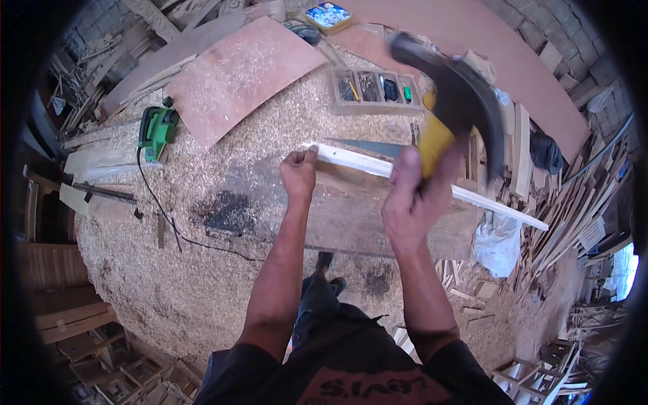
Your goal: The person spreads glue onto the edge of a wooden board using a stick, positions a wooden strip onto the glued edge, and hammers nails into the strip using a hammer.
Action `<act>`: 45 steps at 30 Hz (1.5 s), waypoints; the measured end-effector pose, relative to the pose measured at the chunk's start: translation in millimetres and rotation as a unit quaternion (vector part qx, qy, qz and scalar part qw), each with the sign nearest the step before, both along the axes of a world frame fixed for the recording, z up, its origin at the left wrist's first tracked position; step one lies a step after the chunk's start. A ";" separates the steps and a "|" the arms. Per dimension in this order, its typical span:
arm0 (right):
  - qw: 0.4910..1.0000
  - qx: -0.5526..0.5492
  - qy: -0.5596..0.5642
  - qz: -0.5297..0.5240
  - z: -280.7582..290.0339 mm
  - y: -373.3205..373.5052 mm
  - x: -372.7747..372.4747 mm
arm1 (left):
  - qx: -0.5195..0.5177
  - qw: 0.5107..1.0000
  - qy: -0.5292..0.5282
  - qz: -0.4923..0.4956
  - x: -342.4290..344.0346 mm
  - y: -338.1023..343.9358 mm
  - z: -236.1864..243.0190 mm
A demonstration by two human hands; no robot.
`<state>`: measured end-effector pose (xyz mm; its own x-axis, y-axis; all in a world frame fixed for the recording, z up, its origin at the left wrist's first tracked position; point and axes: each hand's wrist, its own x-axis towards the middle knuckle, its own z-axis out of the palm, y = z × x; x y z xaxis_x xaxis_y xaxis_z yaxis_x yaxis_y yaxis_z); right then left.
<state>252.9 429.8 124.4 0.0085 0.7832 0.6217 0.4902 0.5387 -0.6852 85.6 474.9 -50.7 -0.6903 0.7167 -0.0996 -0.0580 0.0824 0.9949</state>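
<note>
My left hand (300, 172) pinches the upper-left end of a long, pale wooden strip (499, 206), which runs diagonally down to the right over a worn wooden board (283, 223). In my right hand (412, 209) is a hammer (459, 101) with a yellow grip and a dark head, raised above the strip and close to the camera, slightly blurred. The hammer and that hand hide the middle of the strip.
A green electric planer (157, 133) with a trailing cord sits at the left, beside a pinkish plywood sheet (243, 77). A compartment tray (352, 108) of small items and a plastic box (327, 17) lie behind. Wood scraps (567, 209), a white bag (496, 246) and shavings surround the board.
</note>
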 end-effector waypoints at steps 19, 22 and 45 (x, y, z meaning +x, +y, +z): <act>0.972 -0.081 -0.215 0.039 -96.4 7.5 19.2 | 0.024 1.000 -0.002 -0.007 -0.2 21.5 -6.2; 0.965 -0.135 -0.213 0.067 -75.2 23.8 12.8 | -0.029 0.997 0.070 -0.010 -1.9 16.7 -17.7; 0.976 -0.181 -0.105 0.052 -118.2 27.0 49.4 | 0.066 0.991 0.094 -0.063 2.2 6.4 14.7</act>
